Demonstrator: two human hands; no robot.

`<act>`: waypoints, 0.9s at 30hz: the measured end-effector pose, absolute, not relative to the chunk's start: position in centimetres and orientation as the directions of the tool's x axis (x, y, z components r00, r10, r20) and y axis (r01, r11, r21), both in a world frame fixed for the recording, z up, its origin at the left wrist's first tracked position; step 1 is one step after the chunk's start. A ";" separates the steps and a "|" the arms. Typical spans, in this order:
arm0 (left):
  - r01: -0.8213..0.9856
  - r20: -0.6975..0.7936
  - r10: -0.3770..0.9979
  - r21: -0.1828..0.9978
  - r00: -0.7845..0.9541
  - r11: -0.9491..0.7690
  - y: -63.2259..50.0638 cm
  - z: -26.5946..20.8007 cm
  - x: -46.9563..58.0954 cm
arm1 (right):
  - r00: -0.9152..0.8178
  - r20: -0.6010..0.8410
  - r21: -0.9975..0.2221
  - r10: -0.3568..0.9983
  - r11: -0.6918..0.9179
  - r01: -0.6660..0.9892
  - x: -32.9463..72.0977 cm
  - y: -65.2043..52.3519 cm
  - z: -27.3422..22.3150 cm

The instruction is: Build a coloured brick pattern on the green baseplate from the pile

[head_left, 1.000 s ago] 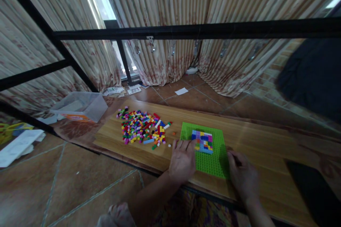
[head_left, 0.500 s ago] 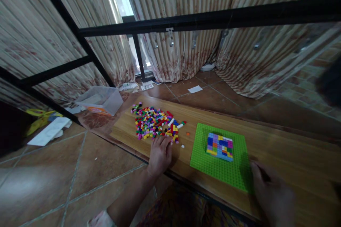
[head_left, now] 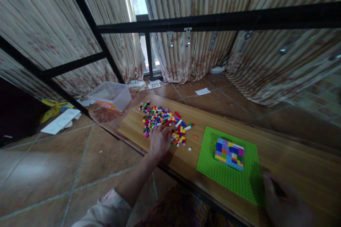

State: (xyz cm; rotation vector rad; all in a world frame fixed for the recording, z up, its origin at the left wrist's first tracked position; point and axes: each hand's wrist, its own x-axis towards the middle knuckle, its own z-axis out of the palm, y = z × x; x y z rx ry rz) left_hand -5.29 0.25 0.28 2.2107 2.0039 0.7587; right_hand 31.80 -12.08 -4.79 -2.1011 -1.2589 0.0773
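Observation:
My left hand (head_left: pixel 160 141) reaches down into the near side of a loose pile of small toy building bricks (head_left: pixel 157 115). Its fingers are bent and close together, and whatever the tips hold is hidden. On the wooden board lies a green studded baseplate (head_left: pixel 213 173), with a flat rectangular block of many-coloured bricks (head_left: pixel 229 153) standing on it. Beside the baseplate's right edge is my right hand (head_left: pixel 285 198), dim and blurred. Its fingers are curled in, and I cannot make out what is between them.
An orange brick (head_left: pixel 195 136) and a white brick (head_left: pixel 189 148) lie between pile and baseplate. A clear plastic box (head_left: pixel 119 97) stands past the board's left end. Black metal bars (head_left: pixel 213 22) cross in front of the curtains. White paper (head_left: pixel 203 91) lies on the tiled floor.
My left hand has moved forward, farther into the brick pile. The whole view has shifted a little, so things appear farther right. My right hand stays by the baseplate's right edge.

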 end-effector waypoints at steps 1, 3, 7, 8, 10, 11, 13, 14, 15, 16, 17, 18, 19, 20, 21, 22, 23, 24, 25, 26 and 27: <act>0.922 0.299 0.954 0.359 0.036 -0.148 0.5 0.4 -5.2 | 0.555 0.252 -0.568 0.793 -0.343 0.748 31.8 -12.1 -4.7; 0.927 0.253 0.966 0.348 0.050 -0.139 0.9 0.8 -5.1 | 0.599 0.182 -0.549 0.780 -0.425 0.720 31.7 -12.1 -4.5; 0.938 0.151 0.982 0.309 0.113 -0.155 1.7 1.8 -4.9 | 0.597 0.118 -0.554 0.793 -0.447 0.702 31.4 -12.0 -4.0; 0.942 0.134 0.982 0.291 0.132 -0.166 1.9 2.0 -4.8 | 0.601 0.115 -0.553 0.791 -0.451 0.700 31.4 -12.0 -4.0; 0.950 0.108 0.981 0.255 0.159 -0.182 2.3 2.3 -4.6 | 0.603 0.131 -0.554 0.787 -0.446 0.703 31.3 -12.0 -4.0; 0.953 0.096 0.981 0.240 0.167 -0.185 2.5 2.5 -4.5 | 0.600 0.145 -0.555 0.787 -0.437 0.707 31.3 -12.0 -4.0; 0.957 0.077 0.981 0.220 0.178 -0.191 2.9 2.7 -4.3 | 0.586 0.167 -0.556 0.793 -0.415 0.720 31.2 -12.0 -4.0; 0.957 0.066 0.980 0.215 0.186 -0.196 3.0 2.8 -4.3 | 0.577 0.177 -0.556 0.798 -0.403 0.727 31.2 -12.0 -4.1; 0.956 0.055 0.980 0.213 0.193 -0.200 3.2 2.8 -4.2 | 0.570 0.188 -0.555 0.800 -0.392 0.734 31.2 -12.0 -4.1; 0.956 0.044 0.979 0.213 0.198 -0.203 3.4 2.9 -4.2 | 0.564 0.196 -0.556 0.802 -0.382 0.738 31.2 -12.0 -4.1; 0.955 0.031 0.979 0.214 0.202 -0.204 3.5 3.0 -4.2 | 0.561 0.202 -0.558 0.803 -0.376 0.739 31.2 -12.0 -4.2; 0.955 0.018 0.979 0.214 0.205 -0.204 3.6 3.0 -4.2 | 0.562 0.208 -0.562 0.800 -0.373 0.739 31.2 -12.0 -4.2; 0.956 0.006 0.978 0.211 0.207 -0.203 3.6 3.1 -4.1 | 0.567 0.214 -0.564 0.796 -0.373 0.737 31.2 -12.0 -4.3; 0.958 -0.002 0.978 0.203 0.206 -0.202 3.7 3.2 -4.1 | 0.571 0.219 -0.564 0.791 -0.375 0.735 31.2 -12.0 -4.3; 0.961 -0.009 0.979 0.190 0.206 -0.200 3.7 3.3 -4.0 | 0.573 0.221 -0.566 0.789 -0.375 0.734 31.2 -12.0 -4.3; 0.964 -0.014 0.979 0.174 0.205 -0.199 3.7 3.4 -3.9 | 0.573 0.221 -0.569 0.789 -0.373 0.733 31.2 -11.9 -4.3; 0.968 -0.016 0.979 0.155 0.202 -0.198 3.7 3.6 -3.8 | 0.574 0.221 -0.575 0.788 -0.370 0.729 31.2 -11.9 -4.3; 0.971 -0.016 0.980 0.136 0.201 -0.197 3.7 3.7 -3.6 | 0.573 0.220 -0.584 0.790 -0.363 0.726 31.1 -11.9 -4.2; 0.973 -0.015 0.980 0.117 0.200 -0.197 3.7 3.8 -3.5 | 0.568 0.221 -0.595 0.793 -0.352 0.723 31.1 -11.8 -4.2; 0.975 -0.014 0.979 0.100 0.202 -0.199 3.7 3.9 -3.3 | 0.565 0.227 -0.604 0.793 -0.340 0.721 31.0 -11.8 -4.1; 0.975 -0.012 0.979 0.087 0.206 -0.204 3.7 4.0 -3.2 | 0.563 0.235 -0.610 0.792 -0.331 0.720 31.0 -11.7 -4.1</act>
